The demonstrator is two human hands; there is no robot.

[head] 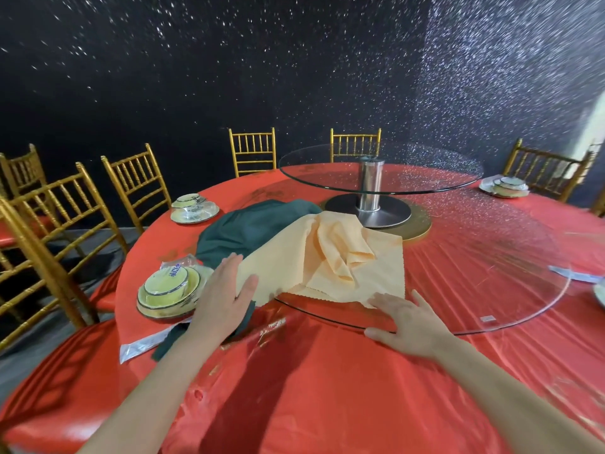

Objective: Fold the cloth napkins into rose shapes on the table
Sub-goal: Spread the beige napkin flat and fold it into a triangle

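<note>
A peach cloth napkin (330, 260) lies rumpled on the glass turntable, its middle bunched into folds. Under its far left side spreads a dark green napkin (248, 227), and a strip of the same green hangs over the table's front by my left wrist. My left hand (226, 296) lies flat with fingers spread at the peach napkin's left corner, holding nothing. My right hand (409, 319) rests flat, fingers apart, on the glass rim at the napkin's near right corner.
The round table has a red cover (327, 388) and a large glass turntable (523, 290), with a smaller raised glass disc on a steel post (371, 185). Wrapped yellow dish sets stand at left (170, 290), far left (193, 208) and far right (504, 186). Gold chairs ring the table.
</note>
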